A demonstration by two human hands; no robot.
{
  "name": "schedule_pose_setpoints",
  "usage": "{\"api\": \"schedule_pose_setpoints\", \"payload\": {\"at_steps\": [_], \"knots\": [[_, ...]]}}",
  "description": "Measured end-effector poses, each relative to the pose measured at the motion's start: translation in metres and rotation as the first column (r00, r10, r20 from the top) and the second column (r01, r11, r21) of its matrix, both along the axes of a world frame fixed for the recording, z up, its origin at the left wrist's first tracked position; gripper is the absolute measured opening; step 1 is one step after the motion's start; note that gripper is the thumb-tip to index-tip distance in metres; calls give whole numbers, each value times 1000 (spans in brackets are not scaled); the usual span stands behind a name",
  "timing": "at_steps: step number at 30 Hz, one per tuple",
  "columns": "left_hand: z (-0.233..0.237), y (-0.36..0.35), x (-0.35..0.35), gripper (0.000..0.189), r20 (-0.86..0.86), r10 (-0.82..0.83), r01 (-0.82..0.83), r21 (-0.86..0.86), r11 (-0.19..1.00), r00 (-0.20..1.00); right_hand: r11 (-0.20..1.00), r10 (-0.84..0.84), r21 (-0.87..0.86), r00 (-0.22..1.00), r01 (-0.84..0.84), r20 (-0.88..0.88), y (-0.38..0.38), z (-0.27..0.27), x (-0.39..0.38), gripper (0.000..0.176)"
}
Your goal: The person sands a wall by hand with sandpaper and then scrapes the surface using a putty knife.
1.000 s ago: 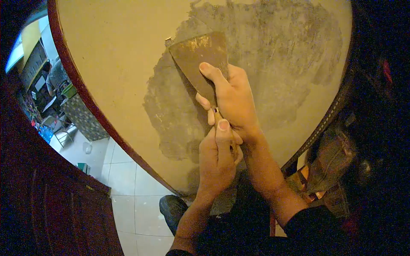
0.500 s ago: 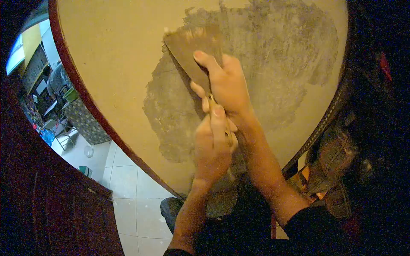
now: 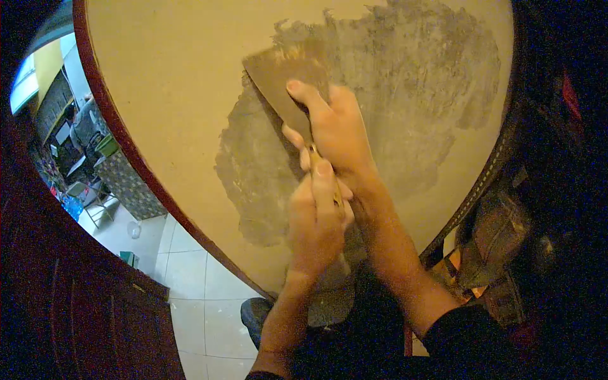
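A wide-bladed scraper [image 3: 278, 82] lies tilted against a yellowish wall [image 3: 164, 107], its blade over the upper-left edge of a rough grey patch [image 3: 405, 95]. My left hand [image 3: 316, 215] is closed around the scraper's light-coloured handle [image 3: 315, 158]. Just above it, my right hand [image 3: 339, 126] grips the lower part of the blade, with the thumb flat on its face and fingers curled behind. The two hands nearly touch. Part of the handle is hidden inside my left fist.
A dark red door [image 3: 95, 297] stands at the left. Beyond the wall's red edge [image 3: 120, 136], a tiled floor [image 3: 190, 272] leads to another room where a person [image 3: 85, 123] is visible. Brown bags or leather-like items [image 3: 497, 234] are at the right.
The view has shifted slightly, so the wall patch sits a little lower. A pale crumb at the blade's left corner no longer shows. Both hands keep the same grip.
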State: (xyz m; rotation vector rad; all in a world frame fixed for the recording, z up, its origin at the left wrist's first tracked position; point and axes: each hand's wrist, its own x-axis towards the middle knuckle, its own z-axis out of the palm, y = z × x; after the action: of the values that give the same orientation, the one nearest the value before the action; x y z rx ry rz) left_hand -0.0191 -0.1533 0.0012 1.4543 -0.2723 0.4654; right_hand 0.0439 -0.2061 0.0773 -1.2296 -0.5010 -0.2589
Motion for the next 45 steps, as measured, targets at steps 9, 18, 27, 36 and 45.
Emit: {"api": "schedule_pose_setpoints", "payload": {"at_steps": [9, 18, 27, 36, 45], "knots": [[-12, -4, -16, 48, 122, 152, -174, 193, 966, 981, 999, 34, -36, 999, -34, 1, -5, -19, -1, 24], [-41, -2, -14, 46, 488, 382, -609, 494, 621, 785, 997, 84, 12, 985, -83, -153, 0, -31, -9, 22], [-31, -2, -18, 45, -123, 24, -32, -64, 997, 992, 993, 111, -35, 994, -111, 7, 10, -13, 4, 22], [-37, 14, 2, 42, -70, -73, 69, -55, 996, 995, 995, 103, 0, 993, -103, -65, 15, -25, 5, 22], [-37, 9, -15, 47, 231, 321, -390, 388, 835, 918, 993, 81, -80, 990, -91, -115, 13, -32, -6, 24]]}}
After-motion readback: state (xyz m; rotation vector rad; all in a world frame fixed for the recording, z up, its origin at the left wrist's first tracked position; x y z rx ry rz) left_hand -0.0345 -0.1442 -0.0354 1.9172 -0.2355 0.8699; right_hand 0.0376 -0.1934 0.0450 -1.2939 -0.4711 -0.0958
